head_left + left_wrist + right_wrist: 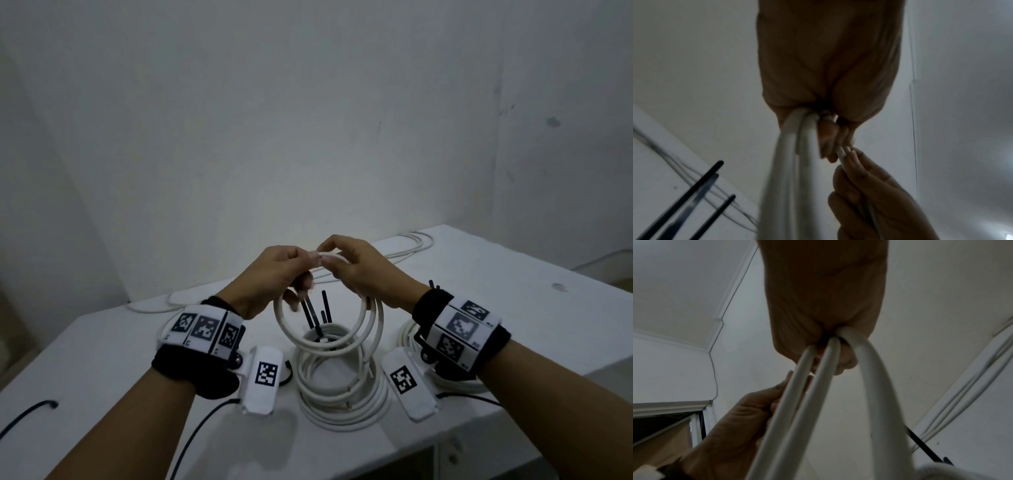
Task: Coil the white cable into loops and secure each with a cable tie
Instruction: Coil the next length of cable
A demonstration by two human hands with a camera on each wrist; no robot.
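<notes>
A small coil of white cable (323, 330) hangs in the air above the table, held by its top between both hands. My left hand (306, 262) grips the strands (795, 146) from the left, fingers curled round them. My right hand (330, 257) grips three strands (828, 356) from the right. In the left wrist view the right hand's fingertips (854, 155) also pinch a thin white strip (842, 153); I cannot tell whether it is a tie. Black cable ties (313, 313) stick up just below the coil.
Under the hands a bigger coil of white cable (342, 397) lies on the white table (102, 359). Another coil (406, 334) lies by my right wrist. Loose cable (412, 243) runs along the table's far edge. A wall stands close behind.
</notes>
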